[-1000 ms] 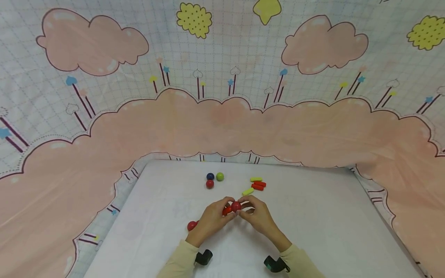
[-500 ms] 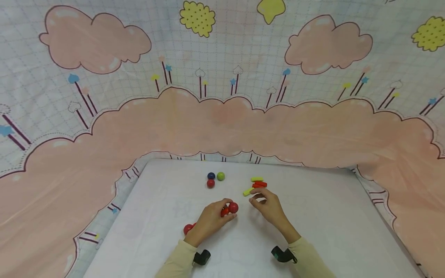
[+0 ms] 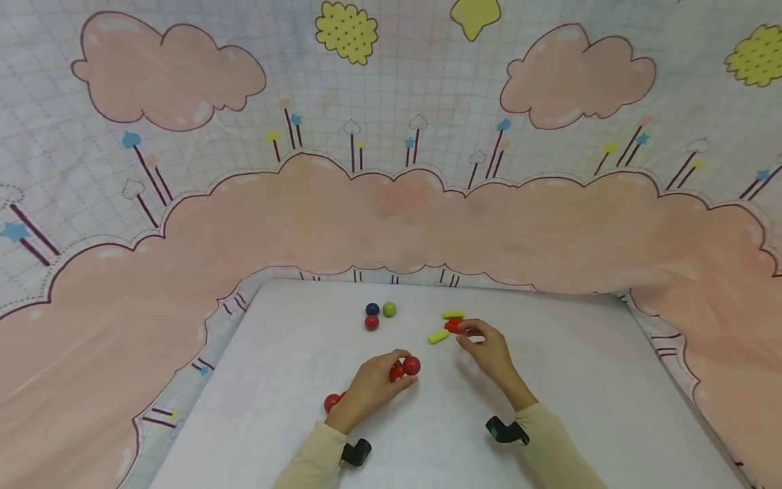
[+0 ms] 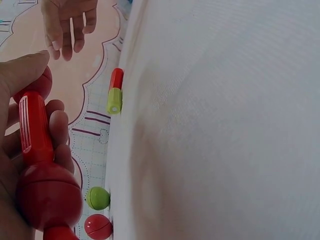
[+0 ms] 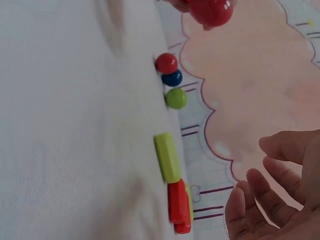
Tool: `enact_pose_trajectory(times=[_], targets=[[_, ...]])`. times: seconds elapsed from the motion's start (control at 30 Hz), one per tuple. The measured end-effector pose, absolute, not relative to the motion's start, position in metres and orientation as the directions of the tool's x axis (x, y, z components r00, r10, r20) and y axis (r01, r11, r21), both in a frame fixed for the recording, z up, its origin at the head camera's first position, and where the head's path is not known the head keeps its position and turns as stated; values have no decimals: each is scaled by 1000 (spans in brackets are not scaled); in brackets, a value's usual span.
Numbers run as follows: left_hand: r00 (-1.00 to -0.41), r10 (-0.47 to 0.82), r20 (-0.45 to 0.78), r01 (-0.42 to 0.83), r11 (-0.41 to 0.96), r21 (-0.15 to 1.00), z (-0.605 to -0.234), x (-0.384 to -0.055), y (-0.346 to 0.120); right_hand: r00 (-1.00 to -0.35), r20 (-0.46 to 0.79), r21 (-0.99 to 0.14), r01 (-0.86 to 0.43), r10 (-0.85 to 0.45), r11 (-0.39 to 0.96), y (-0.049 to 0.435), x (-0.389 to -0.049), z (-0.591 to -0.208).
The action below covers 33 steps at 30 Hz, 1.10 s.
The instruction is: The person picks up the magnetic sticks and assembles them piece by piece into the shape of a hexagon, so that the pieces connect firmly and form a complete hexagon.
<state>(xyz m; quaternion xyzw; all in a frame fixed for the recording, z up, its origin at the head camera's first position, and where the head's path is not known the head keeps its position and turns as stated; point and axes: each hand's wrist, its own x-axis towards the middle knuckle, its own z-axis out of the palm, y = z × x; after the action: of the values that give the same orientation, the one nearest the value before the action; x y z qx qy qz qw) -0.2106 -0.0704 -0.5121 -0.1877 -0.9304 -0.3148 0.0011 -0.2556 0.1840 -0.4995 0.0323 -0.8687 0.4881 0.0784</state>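
Observation:
My left hand grips a red toy piece made of balls and a ribbed rod joined end to end. One red ball sits at its fingertips; in the left wrist view another red ball joins the rod's lower end, with a further red part below. A red ball shows left of the wrist, partly hidden by it. My right hand hovers by the red rods, fingers loosely bent and holding nothing in the right wrist view. Yellow-green rods lie beside them.
A blue ball, a green ball and a red ball stand grouped at the back of the white table. Behind the table hangs a cloud-patterned cloth.
My right hand has let go of the red ball at the left fingertips and moved right and away from me to the rods. My left hand keeps its grip, nearly still.

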Motion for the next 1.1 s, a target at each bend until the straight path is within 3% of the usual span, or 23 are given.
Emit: enact_pose_trajectory(times=[0.33, 0.73, 1.1], targets=[[-931, 350, 106, 342, 731, 590, -511, -211, -72, -989, 142, -830, -89, 53, 550, 189, -269, -513], [-928, 358, 103, 346, 724, 597, -513, -210, -70, -995, 23, -816, 40, 101, 577, 193, -286, -533], [-926, 360, 112, 353, 724, 592, -513, -209, -70, -997, 40, -769, 8, 61, 639, 192, -297, -538]])
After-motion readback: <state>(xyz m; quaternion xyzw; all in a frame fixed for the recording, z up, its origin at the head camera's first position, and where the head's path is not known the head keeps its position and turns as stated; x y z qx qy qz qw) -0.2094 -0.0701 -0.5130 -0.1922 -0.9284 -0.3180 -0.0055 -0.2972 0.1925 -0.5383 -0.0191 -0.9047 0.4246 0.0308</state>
